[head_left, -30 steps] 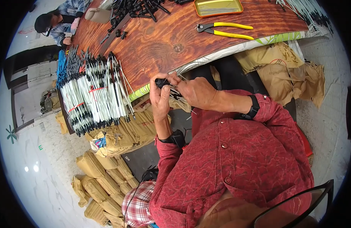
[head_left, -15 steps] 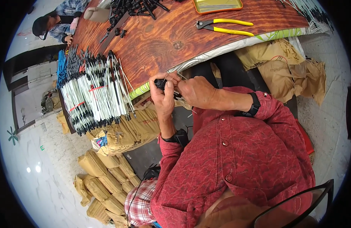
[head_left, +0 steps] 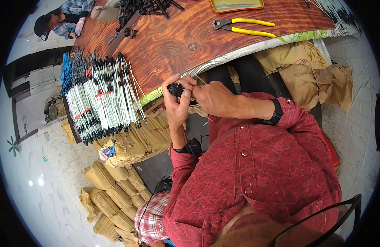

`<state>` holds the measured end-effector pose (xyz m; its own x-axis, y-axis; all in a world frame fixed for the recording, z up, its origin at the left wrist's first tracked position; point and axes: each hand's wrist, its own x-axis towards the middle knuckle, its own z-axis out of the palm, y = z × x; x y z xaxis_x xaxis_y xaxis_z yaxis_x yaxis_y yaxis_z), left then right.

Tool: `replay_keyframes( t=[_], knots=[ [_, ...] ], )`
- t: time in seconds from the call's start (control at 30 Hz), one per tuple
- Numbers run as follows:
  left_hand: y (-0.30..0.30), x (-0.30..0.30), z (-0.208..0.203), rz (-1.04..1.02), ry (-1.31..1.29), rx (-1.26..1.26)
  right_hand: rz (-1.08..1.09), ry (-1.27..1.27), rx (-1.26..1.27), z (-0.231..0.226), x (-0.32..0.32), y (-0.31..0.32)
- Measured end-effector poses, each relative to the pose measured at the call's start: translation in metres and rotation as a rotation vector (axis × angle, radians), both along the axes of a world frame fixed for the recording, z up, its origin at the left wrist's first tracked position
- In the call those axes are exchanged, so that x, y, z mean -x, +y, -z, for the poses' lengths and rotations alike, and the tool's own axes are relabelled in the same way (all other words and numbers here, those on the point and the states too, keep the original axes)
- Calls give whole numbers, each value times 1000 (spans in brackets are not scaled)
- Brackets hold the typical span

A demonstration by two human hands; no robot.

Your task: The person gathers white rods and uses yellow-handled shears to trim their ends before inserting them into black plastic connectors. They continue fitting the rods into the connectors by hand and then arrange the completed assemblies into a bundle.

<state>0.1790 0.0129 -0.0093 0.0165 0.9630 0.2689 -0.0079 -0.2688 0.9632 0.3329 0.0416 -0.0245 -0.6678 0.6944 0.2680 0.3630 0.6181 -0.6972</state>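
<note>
On the wooden tabletop [head_left: 169,53], a yellow tray [head_left: 239,10], cut off at the far edge, holds wires [head_left: 241,4]. Brown packs [head_left: 103,176] lie below. By the near edge, the left hand [head_left: 176,103] curls around a black part [head_left: 174,88]; the right hand [head_left: 216,99] is bent inward, fingertips hidden, grip unclear.

Just in front of the worktop's [head_left: 173,53] near edge, the person is holding both hands close together. The left hand [head_left: 177,108] is cupping inward, thumb pointing toward that edge, forearm [head_left: 179,133] standing nearly straight behind it. The right hand [head_left: 216,99] is bunching, its forearm [head_left: 256,109] slanting in sideways.
</note>
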Motion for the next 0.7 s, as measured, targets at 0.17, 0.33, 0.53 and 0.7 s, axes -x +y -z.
replay_keyframes(
  t=[0.17, 0.33, 0.53, 0.7],
  knots=[
    [4, 5, -4, 60, -43, -3, 15, 25, -42, -5, 1, -2],
    [4, 6, -12, 92, -84, 40, -6, -17, -7, -12, 0, 0],
    [-2, 13, -19, 100, -92, 64, -58, 45, 71, -13, 3, -2],
    [-9, 19, -23, 118, -133, 56, -69, 258, 107, -17, 1, -4]
  ],
)
